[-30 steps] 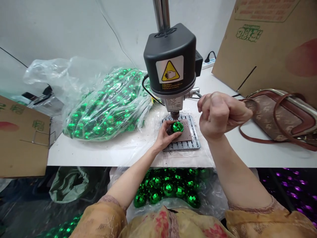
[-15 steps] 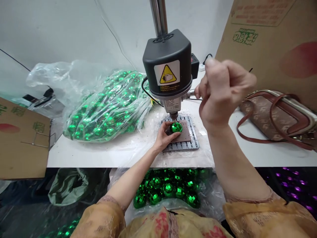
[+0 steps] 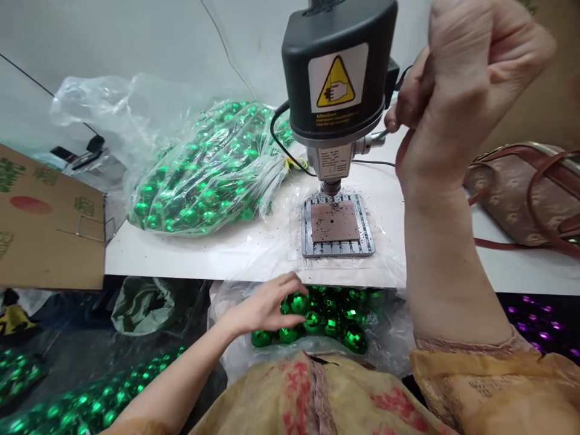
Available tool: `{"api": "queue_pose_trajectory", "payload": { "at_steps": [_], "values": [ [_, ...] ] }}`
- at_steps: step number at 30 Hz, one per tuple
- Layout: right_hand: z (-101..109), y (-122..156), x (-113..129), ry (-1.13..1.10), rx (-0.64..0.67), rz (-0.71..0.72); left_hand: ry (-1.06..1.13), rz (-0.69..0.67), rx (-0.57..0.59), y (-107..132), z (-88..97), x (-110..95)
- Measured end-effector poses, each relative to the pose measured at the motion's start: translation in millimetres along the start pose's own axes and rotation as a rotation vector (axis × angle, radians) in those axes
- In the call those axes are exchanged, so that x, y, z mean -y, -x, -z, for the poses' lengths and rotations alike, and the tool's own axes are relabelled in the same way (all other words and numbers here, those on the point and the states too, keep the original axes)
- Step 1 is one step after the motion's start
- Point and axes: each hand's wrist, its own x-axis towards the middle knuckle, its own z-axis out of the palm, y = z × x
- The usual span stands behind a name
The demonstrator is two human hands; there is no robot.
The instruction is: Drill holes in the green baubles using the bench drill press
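Observation:
My left hand (image 3: 276,305) is over the lap-level plastic bag, its thumb and fingers curved around a shiny green mirrored ball (image 3: 298,301). More green faceted balls (image 3: 332,325) lie in the bag close under it. My right hand (image 3: 466,84) is raised in a fist at the side of a black drill press (image 3: 339,66), closed on its feed lever (image 3: 379,139), most of which the fingers hide. Below the chuck (image 3: 331,188), a brown board (image 3: 324,226) with a small hole lies on the slotted metal base (image 3: 338,249), dusted with dark chips.
On the white table (image 3: 181,260) a clear bag of green balls (image 3: 203,175) lies to the left. A cardboard box (image 3: 49,229) stands at far left, a brown handbag (image 3: 512,199) at right. Purple balls (image 3: 539,323) sit below the table's right side.
My left hand has moved from the board down to the bag in front of me; no ball is on the board now. My right fist stays at the lever, and the view has shifted.

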Motion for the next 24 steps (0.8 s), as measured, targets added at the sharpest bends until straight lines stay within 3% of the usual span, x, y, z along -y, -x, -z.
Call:
{"api": "queue_pose_trajectory", "payload": {
  "at_steps": [2, 5, 9, 13, 16, 20, 24],
  "values": [
    [-1, 0, 1, 0.014, -0.009, -0.02, -0.16, 0.12, 0.125, 31, -13.8, 3],
    [-1, 1, 2, 0.0, -0.031, -0.004, -0.37, 0.238, 0.131, 58, -31.1, 10],
    [-1, 3, 1, -0.002, -0.022, 0.008, -0.343, 0.095, 0.024, 46, -19.6, 9],
    [-1, 5, 0, -0.006, -0.034, 0.04, -0.267, -0.079, -0.294, -20, 20.7, 22],
    [-1, 6, 0, -0.004, -0.037, 0.05, -0.297, 0.01, -0.449, -94, 56.1, 55],
    [1, 6, 1, 0.044, -0.007, 0.042, -0.421, 0.322, -0.498, -182, 98.4, 101],
    [1, 5, 0, 0.031, -0.019, 0.046, -0.37, 0.331, -0.478, -221, 118.5, 126]
  ]
}}
